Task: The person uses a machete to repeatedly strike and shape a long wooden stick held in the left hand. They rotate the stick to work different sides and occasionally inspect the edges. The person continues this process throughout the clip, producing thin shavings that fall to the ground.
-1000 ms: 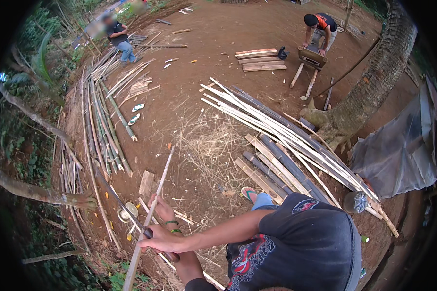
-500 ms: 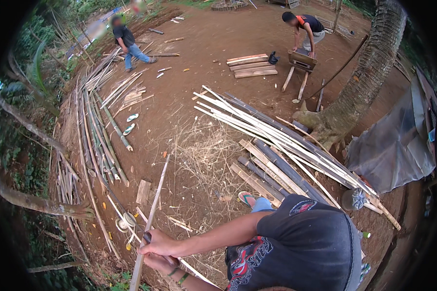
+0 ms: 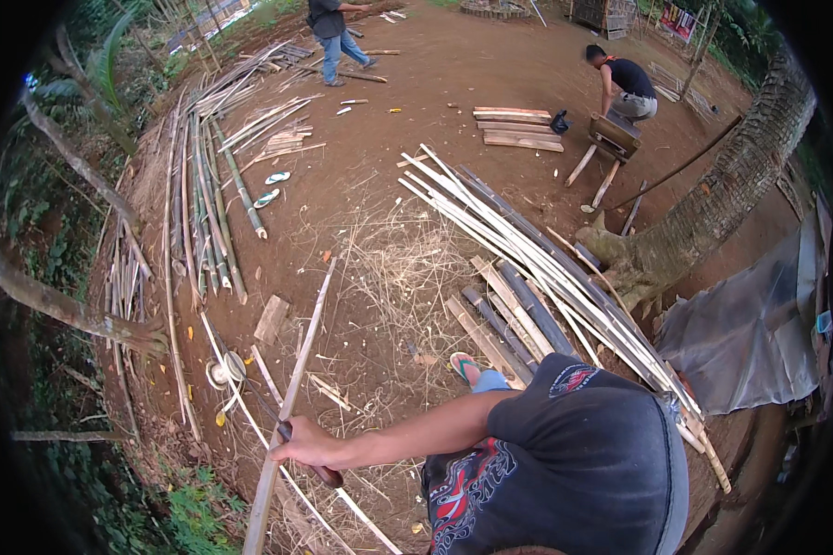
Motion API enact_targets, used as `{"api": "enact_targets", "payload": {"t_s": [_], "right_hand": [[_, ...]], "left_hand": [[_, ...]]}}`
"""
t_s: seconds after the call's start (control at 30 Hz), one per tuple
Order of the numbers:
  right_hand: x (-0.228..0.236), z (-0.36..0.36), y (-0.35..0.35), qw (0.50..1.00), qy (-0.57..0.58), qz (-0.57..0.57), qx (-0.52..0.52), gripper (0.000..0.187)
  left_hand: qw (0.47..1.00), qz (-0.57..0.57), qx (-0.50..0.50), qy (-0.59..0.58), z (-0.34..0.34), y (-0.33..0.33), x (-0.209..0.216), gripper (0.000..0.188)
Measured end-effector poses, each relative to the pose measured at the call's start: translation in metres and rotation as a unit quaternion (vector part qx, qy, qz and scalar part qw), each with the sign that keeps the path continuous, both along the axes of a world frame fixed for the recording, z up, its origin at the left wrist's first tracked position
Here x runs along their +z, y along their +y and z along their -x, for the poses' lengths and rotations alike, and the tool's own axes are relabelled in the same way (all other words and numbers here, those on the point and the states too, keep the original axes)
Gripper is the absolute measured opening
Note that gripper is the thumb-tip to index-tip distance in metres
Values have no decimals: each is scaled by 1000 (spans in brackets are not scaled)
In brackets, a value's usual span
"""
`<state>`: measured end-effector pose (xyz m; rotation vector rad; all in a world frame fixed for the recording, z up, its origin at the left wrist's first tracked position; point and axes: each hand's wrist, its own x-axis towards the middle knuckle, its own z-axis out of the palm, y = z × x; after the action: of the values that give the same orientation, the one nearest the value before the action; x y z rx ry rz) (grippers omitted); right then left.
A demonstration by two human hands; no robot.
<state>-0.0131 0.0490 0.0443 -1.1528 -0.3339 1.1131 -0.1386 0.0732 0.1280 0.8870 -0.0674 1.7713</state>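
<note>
Coming in from my body at lower right, my right arm reaches across to the left. My right hand (image 3: 307,445) is closed round the dark brown wooden handle (image 3: 328,475) of a tool, whose blade I cannot make out clearly. Right beside the fist runs a long pale bamboo strip (image 3: 307,363), slanting from the ground down to the lower edge. My left hand is out of sight. My sandalled foot (image 3: 467,370) stands on shavings just past my arm.
Pale split strips (image 3: 491,231) and dark bamboo pieces (image 3: 528,305) lie at right near a palm trunk (image 3: 731,166). Bamboo poles (image 3: 208,222) line the left beside slippers (image 3: 267,198). One person (image 3: 629,88) bends over a wooden bench (image 3: 615,136); another (image 3: 335,37) stands at far left.
The view has shifted, and my left hand has gone out of view from below the right one. The person at far left has moved on, with an arm stretched out; the other person crouches lower.
</note>
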Motion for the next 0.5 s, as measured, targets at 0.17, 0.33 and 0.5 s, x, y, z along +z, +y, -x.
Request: {"api": "enact_targets", "payload": {"t_s": [0.17, 0.33, 0.5], "right_hand": [[-22, 26, 10, 996, -73, 29, -31, 23], [-36, 37, 14, 993, -100, 47, -32, 25], [-1, 27, 5, 992, -100, 29, -68, 23]], "left_hand": [[1000, -15, -4, 9, 13, 5, -10, 46], [1000, -22, -6, 17, 23, 8, -15, 47], [999, -32, -3, 28, 30, 12, -19, 47]]}}
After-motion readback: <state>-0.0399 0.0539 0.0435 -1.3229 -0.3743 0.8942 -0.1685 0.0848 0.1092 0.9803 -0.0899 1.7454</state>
